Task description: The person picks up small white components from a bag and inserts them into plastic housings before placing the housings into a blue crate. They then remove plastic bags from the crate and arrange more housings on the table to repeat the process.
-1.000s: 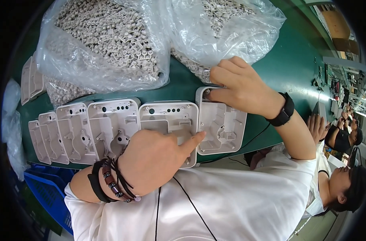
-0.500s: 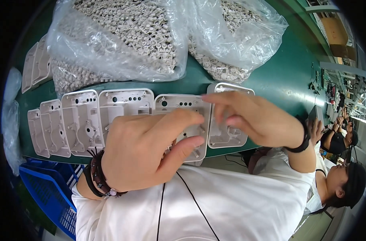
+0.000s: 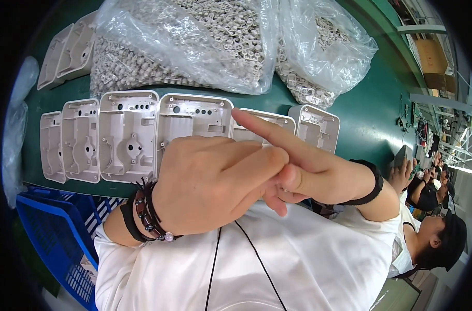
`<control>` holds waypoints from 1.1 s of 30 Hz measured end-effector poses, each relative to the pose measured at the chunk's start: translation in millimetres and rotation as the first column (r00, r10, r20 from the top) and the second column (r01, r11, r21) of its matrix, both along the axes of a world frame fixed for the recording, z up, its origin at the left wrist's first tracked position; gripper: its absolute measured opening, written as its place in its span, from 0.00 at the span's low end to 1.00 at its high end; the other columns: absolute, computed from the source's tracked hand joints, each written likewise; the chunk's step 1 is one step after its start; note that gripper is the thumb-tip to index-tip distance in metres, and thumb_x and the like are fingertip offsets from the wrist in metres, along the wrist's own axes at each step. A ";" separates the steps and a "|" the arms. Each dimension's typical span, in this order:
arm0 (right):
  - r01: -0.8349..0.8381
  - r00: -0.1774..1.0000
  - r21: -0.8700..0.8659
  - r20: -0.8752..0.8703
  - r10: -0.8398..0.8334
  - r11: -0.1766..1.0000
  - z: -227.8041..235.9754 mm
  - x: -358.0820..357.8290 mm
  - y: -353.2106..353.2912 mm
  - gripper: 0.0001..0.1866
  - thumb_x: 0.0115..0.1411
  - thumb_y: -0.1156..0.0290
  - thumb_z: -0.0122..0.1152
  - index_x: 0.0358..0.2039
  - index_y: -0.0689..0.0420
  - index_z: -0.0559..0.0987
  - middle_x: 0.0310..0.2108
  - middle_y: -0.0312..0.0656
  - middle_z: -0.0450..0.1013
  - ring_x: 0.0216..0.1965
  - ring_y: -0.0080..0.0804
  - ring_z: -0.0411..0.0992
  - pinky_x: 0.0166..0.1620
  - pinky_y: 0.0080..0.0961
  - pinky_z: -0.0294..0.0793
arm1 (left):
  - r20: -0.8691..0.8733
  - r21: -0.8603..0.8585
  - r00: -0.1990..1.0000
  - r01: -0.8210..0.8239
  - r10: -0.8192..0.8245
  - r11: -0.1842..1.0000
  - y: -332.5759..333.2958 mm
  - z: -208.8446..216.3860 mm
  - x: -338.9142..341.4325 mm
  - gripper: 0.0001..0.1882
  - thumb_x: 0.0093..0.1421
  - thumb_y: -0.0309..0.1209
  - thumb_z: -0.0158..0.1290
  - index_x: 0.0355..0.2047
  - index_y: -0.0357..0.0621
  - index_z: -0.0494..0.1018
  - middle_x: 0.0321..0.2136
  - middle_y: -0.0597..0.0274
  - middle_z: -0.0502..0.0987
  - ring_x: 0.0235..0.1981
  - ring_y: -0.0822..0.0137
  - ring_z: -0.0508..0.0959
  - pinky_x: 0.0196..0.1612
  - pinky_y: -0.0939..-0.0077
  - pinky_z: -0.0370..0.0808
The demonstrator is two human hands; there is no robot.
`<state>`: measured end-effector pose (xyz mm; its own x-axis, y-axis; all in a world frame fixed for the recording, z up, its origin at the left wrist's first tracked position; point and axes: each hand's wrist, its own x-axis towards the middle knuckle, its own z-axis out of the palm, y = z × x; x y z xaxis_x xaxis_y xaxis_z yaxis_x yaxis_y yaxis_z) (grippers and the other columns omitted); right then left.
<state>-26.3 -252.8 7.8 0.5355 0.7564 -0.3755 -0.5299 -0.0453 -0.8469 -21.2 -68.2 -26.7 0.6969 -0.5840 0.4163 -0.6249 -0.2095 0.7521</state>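
Observation:
My left hand [image 3: 210,181] is closed, back upward, over the front of the housings; its curled fingers hide what they hold. Meeting its fingertips is my right hand [image 3: 319,171], index finger stretched out to the left and thumb bent in against the left fingers. A tiny pale piece seems to show between the two hands, too small to name. Beneath and behind them runs a row of open white plastic housings, among them a large one [image 3: 130,116] with round holes, one partly covered by my hands [image 3: 267,117] and the rightmost one [image 3: 327,122].
Large clear plastic bags [image 3: 189,41] full of small light-grey plastic parts lie behind the row. Two more housings [image 3: 75,52] stand at the back left. A blue plastic crate [image 3: 54,223] is below the green table [image 3: 358,103] at the left. Another person [image 3: 428,238] sits at the right.
My hands, apart before, have come together, the right moving down and left to the left's fingertips. The view has shifted, so the housings and bags appear elsewhere in it.

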 end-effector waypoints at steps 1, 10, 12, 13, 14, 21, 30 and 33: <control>0.031 0.997 0.008 -0.067 -0.031 0.999 0.2 1.1 1.0 0.41 0.60 0.50 0.44 0.62 0.59 0.39 0.19 0.32 0.62 0.19 0.16 0.57 0.21 0.13 0.53 | 0.056 -0.004 0.998 -0.012 0.012 1.000 1.6 -0.7 0.0 0.08 0.50 0.29 0.54 0.30 0.44 0.68 0.16 0.66 0.73 0.17 0.65 0.75 0.17 0.76 0.67; 0.281 0.284 -0.170 0.955 0.087 0.945 -10.9 9.3 -10.0 0.18 0.48 0.67 0.63 0.40 0.56 0.72 0.17 0.32 0.59 0.15 0.23 0.57 0.17 0.19 0.52 | -0.442 -0.100 0.896 -0.007 -0.038 0.995 18.4 1.1 5.4 0.06 0.52 0.25 0.53 0.30 0.38 0.69 0.20 0.59 0.73 0.16 0.69 0.73 0.22 0.80 0.66; 0.274 0.021 -0.176 0.984 0.177 0.946 -11.5 13.9 -8.7 0.13 0.45 0.70 0.65 0.33 0.55 0.75 0.17 0.33 0.58 0.15 0.24 0.57 0.16 0.20 0.52 | -0.525 -0.127 0.848 0.004 -0.071 0.992 19.9 0.6 4.5 0.07 0.52 0.26 0.53 0.31 0.39 0.70 0.20 0.59 0.73 0.16 0.68 0.73 0.22 0.80 0.66; 0.291 -0.038 -0.193 0.976 0.213 0.937 -9.6 16.2 -7.9 0.12 0.43 0.72 0.65 0.30 0.55 0.76 0.17 0.33 0.58 0.15 0.25 0.58 0.16 0.20 0.53 | -0.564 -0.141 0.821 0.007 -0.086 0.990 20.7 -0.1 3.7 0.07 0.52 0.27 0.53 0.32 0.39 0.71 0.19 0.60 0.73 0.16 0.67 0.73 0.23 0.80 0.66; 0.320 -0.097 -0.213 0.962 0.256 0.923 -6.7 18.4 -8.4 0.10 0.41 0.73 0.65 0.27 0.54 0.77 0.17 0.33 0.58 0.15 0.27 0.58 0.16 0.21 0.53 | -0.568 -0.142 0.818 0.016 -0.095 0.990 20.2 -1.1 4.4 0.07 0.52 0.27 0.53 0.32 0.39 0.71 0.19 0.60 0.73 0.16 0.67 0.73 0.23 0.80 0.66; 0.342 0.004 -0.448 0.880 0.476 0.826 -38.3 46.8 -23.6 0.07 0.40 0.73 0.62 0.22 0.54 0.74 0.16 0.35 0.59 0.16 0.31 0.62 0.17 0.26 0.57 | -0.130 0.548 0.988 -0.001 0.087 0.837 20.7 -8.4 -3.3 0.14 0.53 0.37 0.52 0.39 0.49 0.73 0.21 0.63 0.74 0.18 0.62 0.74 0.21 0.73 0.68; 0.191 -0.083 -0.551 0.815 0.573 0.812 -58.0 62.4 -1.7 0.06 0.45 0.71 0.56 0.18 0.57 0.69 0.21 0.37 0.61 0.19 0.32 0.66 0.21 0.28 0.64 | -0.100 0.587 0.993 0.011 0.059 0.809 26.7 -11.1 -2.1 0.16 0.52 0.39 0.52 0.42 0.53 0.73 0.17 0.65 0.71 0.16 0.63 0.72 0.20 0.71 0.68; 0.162 -0.099 -0.591 0.787 0.609 0.790 -57.0 60.6 -3.4 0.04 0.47 0.72 0.55 0.20 0.57 0.71 0.23 0.37 0.61 0.20 0.32 0.66 0.21 0.28 0.65 | -0.083 0.572 0.994 -0.005 0.064 0.821 27.9 -12.7 -2.4 0.17 0.52 0.38 0.52 0.43 0.54 0.73 0.15 0.65 0.69 0.15 0.63 0.71 0.20 0.71 0.67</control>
<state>34.3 -256.2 -49.2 0.4376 0.8983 0.0404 0.8769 -0.4164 -0.2402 -23.6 -40.3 -39.4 0.7398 -0.6708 -0.0518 -0.5414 -0.6392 0.5461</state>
